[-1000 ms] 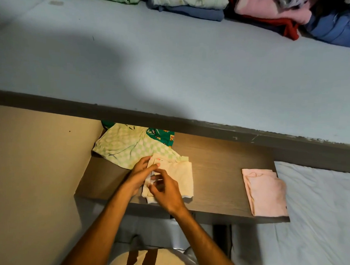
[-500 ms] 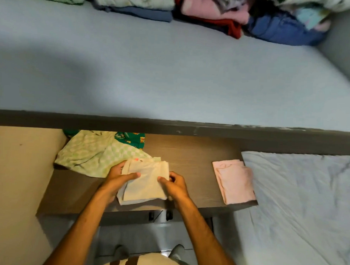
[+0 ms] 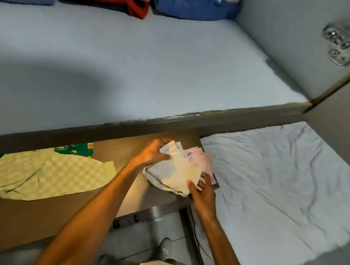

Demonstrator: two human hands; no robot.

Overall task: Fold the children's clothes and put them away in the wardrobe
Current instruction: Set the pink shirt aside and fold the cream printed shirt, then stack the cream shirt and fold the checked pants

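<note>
A folded cream garment (image 3: pixel 176 172) lies on top of the folded pink garment (image 3: pixel 201 160) at the right end of the brown table (image 3: pixel 119 150). My left hand (image 3: pixel 155 151) grips the cream garment's far left edge. My right hand (image 3: pixel 202 191) holds its near right corner. An unfolded green checked garment (image 3: pixel 48 171) lies spread at the table's left, with a dark green printed one (image 3: pixel 77 149) partly under it. The wardrobe shelf (image 3: pixel 152 71) stretches above the table, with folded clothes stacked at its back.
At the shelf's back sit a red and pink pile (image 3: pixel 119 1) and a blue pile (image 3: pixel 191 7). A metal hinge (image 3: pixel 342 45) is on the wardrobe's right wall. A bed with a white sheet (image 3: pixel 278 187) lies right of the table.
Both hands have carried the folded cream garment from the table's middle to the right, onto the pink garment. The view has swung to the right.
</note>
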